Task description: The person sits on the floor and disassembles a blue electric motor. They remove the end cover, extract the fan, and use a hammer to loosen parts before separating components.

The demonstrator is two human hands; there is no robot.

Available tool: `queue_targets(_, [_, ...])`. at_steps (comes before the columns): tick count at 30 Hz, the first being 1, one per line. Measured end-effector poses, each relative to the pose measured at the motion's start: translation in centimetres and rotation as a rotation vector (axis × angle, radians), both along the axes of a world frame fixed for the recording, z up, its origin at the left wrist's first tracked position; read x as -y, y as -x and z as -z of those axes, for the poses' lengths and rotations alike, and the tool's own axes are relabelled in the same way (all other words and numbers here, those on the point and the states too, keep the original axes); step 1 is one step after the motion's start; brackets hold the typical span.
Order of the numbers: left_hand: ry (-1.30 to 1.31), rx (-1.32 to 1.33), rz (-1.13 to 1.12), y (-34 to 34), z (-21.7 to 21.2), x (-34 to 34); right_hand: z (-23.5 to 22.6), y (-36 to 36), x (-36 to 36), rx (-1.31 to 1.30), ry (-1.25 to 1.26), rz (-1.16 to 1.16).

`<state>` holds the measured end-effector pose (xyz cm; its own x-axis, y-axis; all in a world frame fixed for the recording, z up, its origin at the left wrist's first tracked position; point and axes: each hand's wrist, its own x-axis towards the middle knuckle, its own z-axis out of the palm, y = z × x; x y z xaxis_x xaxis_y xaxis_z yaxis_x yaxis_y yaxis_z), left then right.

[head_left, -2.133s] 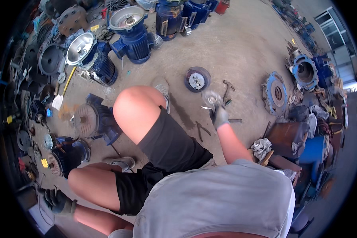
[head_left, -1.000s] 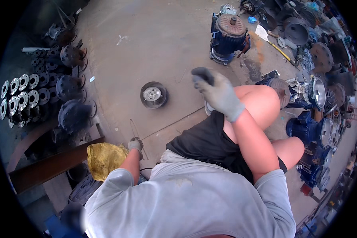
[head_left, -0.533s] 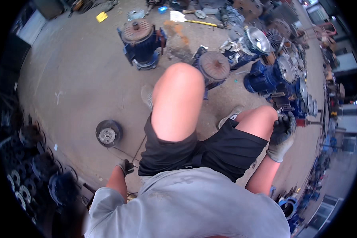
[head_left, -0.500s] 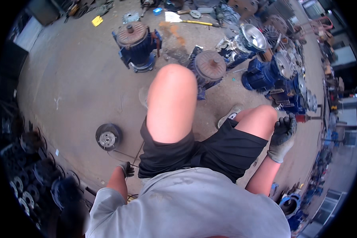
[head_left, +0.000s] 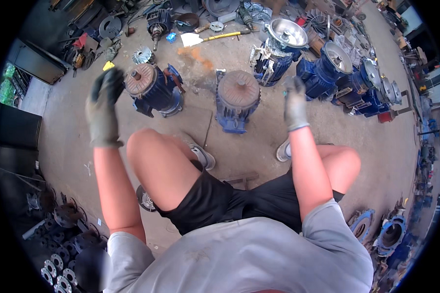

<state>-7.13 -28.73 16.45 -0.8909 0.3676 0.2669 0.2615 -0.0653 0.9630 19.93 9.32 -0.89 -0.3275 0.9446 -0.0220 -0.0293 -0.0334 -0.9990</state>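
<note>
My left hand (head_left: pixel 104 105), in a grey glove with a dark palm, is raised at the left. Its fingers are stretched out, empty, just beside a blue electric motor (head_left: pixel 164 93) with a rusty round top and a shaft stub. My right hand (head_left: pixel 295 103), gloved alike and smeared by motion, is held up on the right with its fingers apart and nothing visible in it. Between the hands, in front of my knees, a second blue motor (head_left: pixel 238 97) with a rusty ribbed cover stands upright on the floor. Neither hand visibly grips a motor.
More blue motors (head_left: pixel 322 71) with silvery open ends line the right. A yellow-handled tool (head_left: pixel 225 36) and a white sheet (head_left: pixel 194 39) lie at the back. Metal rings (head_left: pixel 63 281) are heaped at lower left. A round part (head_left: pixel 145 200) is partly hidden by my left leg.
Both hands have come up and forward, the left from low beside my hip, the right inward from beside my right knee. My legs have spread apart, and the view has shifted.
</note>
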Motion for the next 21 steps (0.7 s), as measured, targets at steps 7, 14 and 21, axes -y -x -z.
queue_targets(7, [0.944,-0.203,0.177,-3.4,13.1,-20.6,12.1,5.9,1.8,0.019,0.304,-0.030])
queue_targets(14, [0.205,0.343,0.325,-4.3,32.9,-20.6,11.2,11.0,4.5,-0.156,0.176,0.073])
queue_targets(21, [-0.117,0.505,-0.062,-8.7,29.6,-27.6,7.6,14.7,-5.4,0.364,-0.008,-0.358])
